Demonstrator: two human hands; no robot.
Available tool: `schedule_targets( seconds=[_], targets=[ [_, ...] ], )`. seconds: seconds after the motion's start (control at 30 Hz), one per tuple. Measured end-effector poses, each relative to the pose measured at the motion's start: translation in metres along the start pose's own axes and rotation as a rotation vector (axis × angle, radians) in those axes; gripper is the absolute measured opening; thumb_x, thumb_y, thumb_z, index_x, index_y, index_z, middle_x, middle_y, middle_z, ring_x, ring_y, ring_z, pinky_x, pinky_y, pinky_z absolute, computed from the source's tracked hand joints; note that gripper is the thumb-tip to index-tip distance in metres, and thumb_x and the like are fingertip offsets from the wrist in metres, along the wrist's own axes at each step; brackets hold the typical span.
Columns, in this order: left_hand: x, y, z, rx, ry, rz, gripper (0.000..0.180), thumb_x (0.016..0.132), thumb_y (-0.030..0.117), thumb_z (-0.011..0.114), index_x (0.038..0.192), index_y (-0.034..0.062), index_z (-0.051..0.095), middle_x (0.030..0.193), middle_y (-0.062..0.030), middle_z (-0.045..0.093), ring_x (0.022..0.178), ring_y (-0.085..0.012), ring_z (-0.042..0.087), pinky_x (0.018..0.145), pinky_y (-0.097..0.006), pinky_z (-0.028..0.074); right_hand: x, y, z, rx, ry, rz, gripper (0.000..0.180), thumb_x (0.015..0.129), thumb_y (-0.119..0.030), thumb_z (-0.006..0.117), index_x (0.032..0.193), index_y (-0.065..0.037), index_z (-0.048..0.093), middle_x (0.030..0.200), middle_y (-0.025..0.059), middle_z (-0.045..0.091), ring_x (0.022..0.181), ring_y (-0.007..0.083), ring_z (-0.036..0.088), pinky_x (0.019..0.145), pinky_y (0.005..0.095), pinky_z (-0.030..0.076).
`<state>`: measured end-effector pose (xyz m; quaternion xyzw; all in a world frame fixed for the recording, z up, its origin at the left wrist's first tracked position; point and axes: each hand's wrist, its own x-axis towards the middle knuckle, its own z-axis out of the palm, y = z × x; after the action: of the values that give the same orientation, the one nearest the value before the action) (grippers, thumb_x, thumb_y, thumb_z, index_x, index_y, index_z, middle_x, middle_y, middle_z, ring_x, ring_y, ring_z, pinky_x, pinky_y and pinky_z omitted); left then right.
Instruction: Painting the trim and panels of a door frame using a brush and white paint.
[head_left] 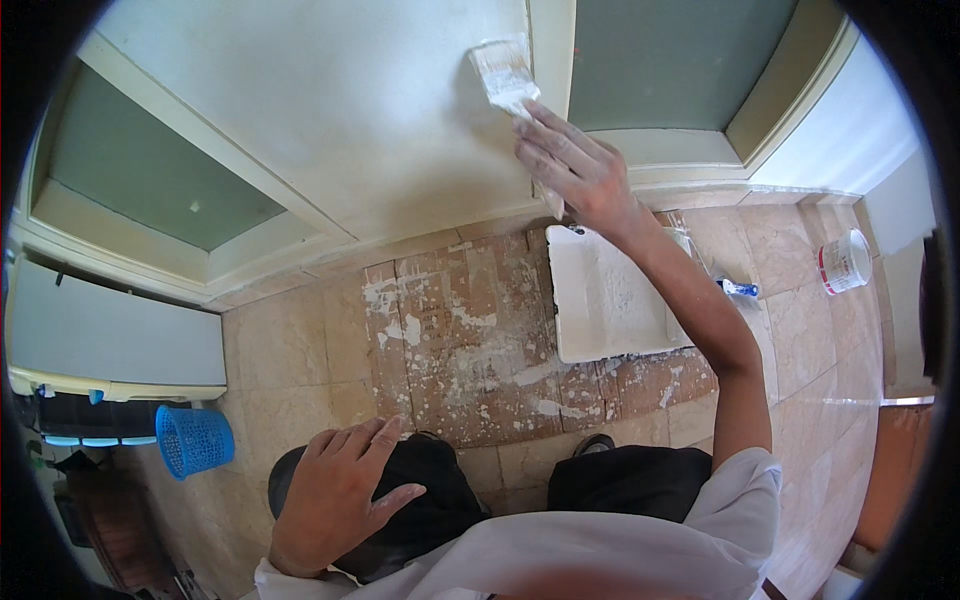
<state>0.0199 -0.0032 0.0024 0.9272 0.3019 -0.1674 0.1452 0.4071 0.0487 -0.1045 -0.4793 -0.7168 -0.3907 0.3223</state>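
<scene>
My right hand (580, 170) is closed round the handle of a paintbrush (505, 75), reaching out ahead of me. White paint coats the brush, and its bristles lie against the white door panel (400, 110) beside an upright edge strip. My left hand (340, 480) rests on my left knee with its fingers stretched and thumb apart, holding nothing. Paint smears whiten the fingers of both hands. Below my right forearm a white paint tray (585, 340) sits on the floor, with white paint in it; the forearm hides part of it.
Paint-spattered cardboard (460, 350) covers the tiles before me. Right of the tray lie a blue-handled tool (738, 288) and a white bucket (845, 262). A blue basket (195, 442) stands at the left, near a white cabinet (120, 330). Grey-green panes (150, 160) flank the white panel.
</scene>
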Motion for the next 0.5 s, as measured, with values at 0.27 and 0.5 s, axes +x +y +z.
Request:
schedule_targets(
  seconds=[0.27,0.5],
  targets=[
    [-0.005,-0.001,0.001,0.056,0.060,0.053,0.064,0.086,0.044,0.066,0.132,0.0028,0.050,0.120,-0.0153,0.060,0.106,-0.0310,0.058,0.097,-0.041,0.043,-0.047,-0.015,0.028,-0.027,-0.206,-0.083,0.023,0.083,-0.010,0.060,0.105,-0.010,0.064,0.127,0.0055,0.061,0.126,0.0237,0.055,0.071,0.0265,0.059],
    [-0.006,0.000,0.000,0.062,0.053,0.061,0.064,0.086,0.045,0.066,0.132,0.0026,0.051,0.120,-0.0151,0.060,0.107,-0.0308,0.059,0.097,-0.041,0.043,0.013,-0.007,0.004,-0.012,-0.026,0.015,0.024,0.082,-0.006,0.062,0.106,-0.010,0.065,0.128,0.0066,0.062,0.124,0.0233,0.057,0.072,0.0302,0.060]
  ],
)
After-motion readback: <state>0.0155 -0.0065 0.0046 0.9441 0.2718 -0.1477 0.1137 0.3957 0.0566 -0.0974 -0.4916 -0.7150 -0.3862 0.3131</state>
